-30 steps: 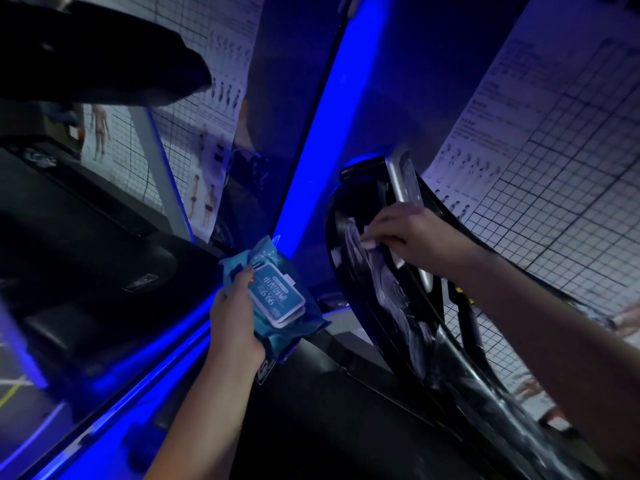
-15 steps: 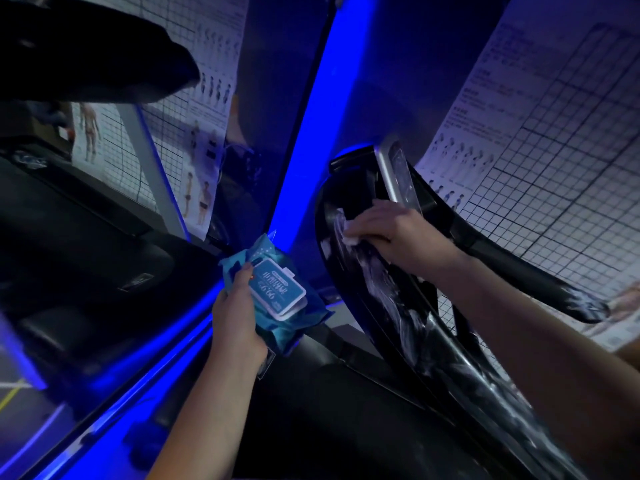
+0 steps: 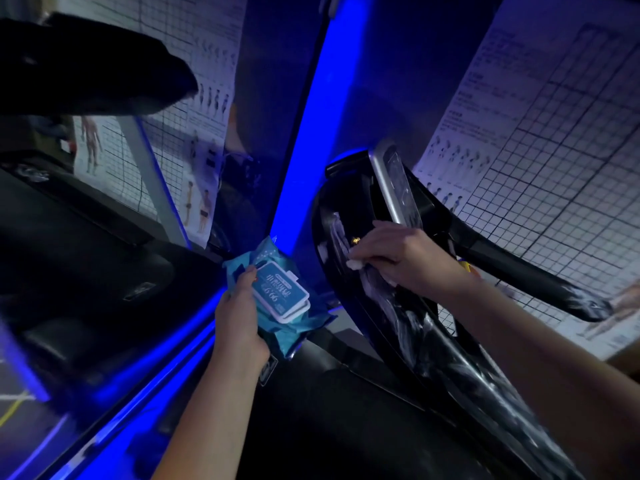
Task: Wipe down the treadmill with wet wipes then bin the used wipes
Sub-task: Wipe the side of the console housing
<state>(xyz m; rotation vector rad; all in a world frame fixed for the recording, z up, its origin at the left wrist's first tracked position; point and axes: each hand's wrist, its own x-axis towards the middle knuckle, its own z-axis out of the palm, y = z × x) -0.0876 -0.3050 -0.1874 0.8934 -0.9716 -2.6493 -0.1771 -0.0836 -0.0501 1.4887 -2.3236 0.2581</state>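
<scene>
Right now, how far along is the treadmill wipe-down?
Wet streaks already mark the lower black treadmill panel. The right hand presses a wipe on its upper part while the left hand holds the wipes pack. Binning the wipe remains; no bin is in view.

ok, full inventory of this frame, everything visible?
wipes pack: one, teal with white lid, centre, in left hand
wet wipe: one, white, on the console under right-hand fingers
treadmill console: one, glossy black, wet streaks, centre right
handlebar: one, black, right of console
wall charts: two, white gridded, left and right
light strip: one, blue, upright, centre
other machine: one, black, left
hands: left hand grips pack; right hand presses wipe
</scene>
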